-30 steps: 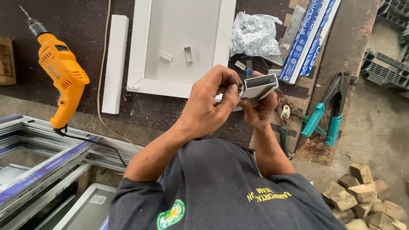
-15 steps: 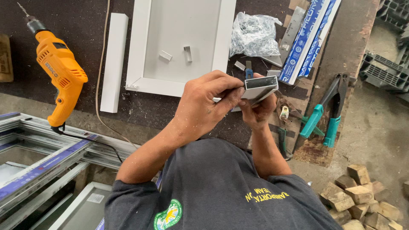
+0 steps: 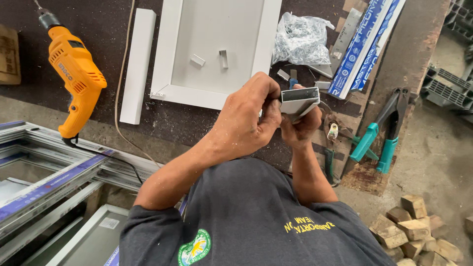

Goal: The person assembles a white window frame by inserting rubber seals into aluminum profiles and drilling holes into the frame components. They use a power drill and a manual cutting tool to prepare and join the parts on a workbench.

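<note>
A short piece of hollow grey metal profile (image 3: 299,100) is held close over the edge of the dark workbench (image 3: 187,125). My right hand (image 3: 301,132) grips it from below. My left hand (image 3: 245,120) comes in from the left, its fingers closed on the piece's near end and pinched at its open face. Whether something small sits between those fingertips cannot be told. Both forearms rise from my dark shirt at the bottom of the view.
On the bench lie an orange electric drill (image 3: 75,74) with its cord, a white bar (image 3: 138,64), a white frame (image 3: 170,54), a bag of small metal parts (image 3: 300,37), blue-wrapped profiles (image 3: 362,39) and teal-handled pliers (image 3: 382,135). Stacked frames (image 3: 49,172) stand lower left, wooden blocks (image 3: 414,231) lower right.
My hands stay together on the metal piece, and my left hand's fingers have shifted slightly on its end. The view has drifted a little.
</note>
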